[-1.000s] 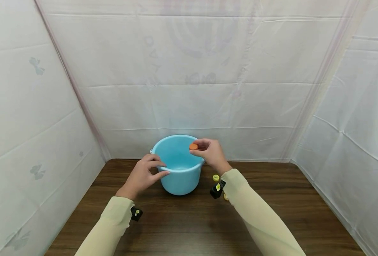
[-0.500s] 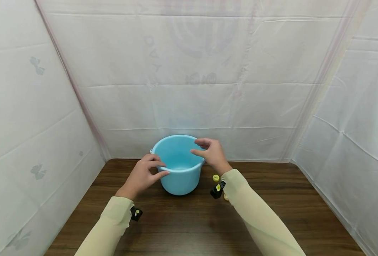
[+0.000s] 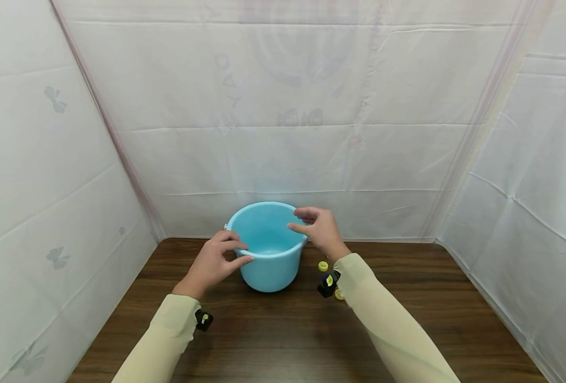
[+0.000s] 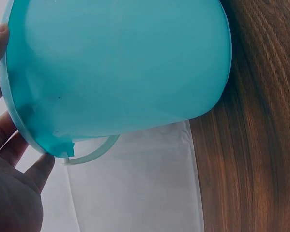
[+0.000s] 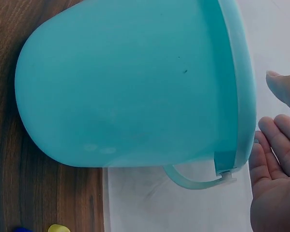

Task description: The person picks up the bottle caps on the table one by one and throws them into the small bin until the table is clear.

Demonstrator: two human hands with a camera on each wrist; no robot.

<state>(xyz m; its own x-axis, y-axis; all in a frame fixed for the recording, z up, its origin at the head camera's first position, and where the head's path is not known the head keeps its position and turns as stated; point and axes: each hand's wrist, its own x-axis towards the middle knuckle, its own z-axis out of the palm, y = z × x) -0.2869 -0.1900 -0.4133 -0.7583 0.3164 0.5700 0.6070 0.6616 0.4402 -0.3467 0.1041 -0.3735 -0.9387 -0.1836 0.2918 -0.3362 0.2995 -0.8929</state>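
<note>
A light blue bucket (image 3: 269, 275) stands upright on the table. My left hand (image 3: 212, 266) grips its near left rim, the thumb outside and the fingertips over the edge. My right hand (image 3: 322, 230) is over the right side of the rim, thumb and fingers spread apart with nothing between them. In the right wrist view the right fingers (image 5: 282, 140) lie beside the rim. The bucket's floor shows partly in the head view, and no orange cap is visible there. A pale handle (image 4: 99, 152) hangs behind the bucket in the left wrist view.
To the right of the bucket lies a yellow bottle cap (image 3: 323, 266), with another yellowish cap (image 3: 339, 294) by the right sleeve. A blue piece (image 5: 22, 229) shows at the bottom of the right wrist view. White sheets (image 3: 283, 106) enclose the wooden table (image 3: 264, 340) behind and at both sides.
One second ago the right hand pinched an orange cap over the bucket; it has let go and the cap is out of sight. The left hand has stayed on the rim.
</note>
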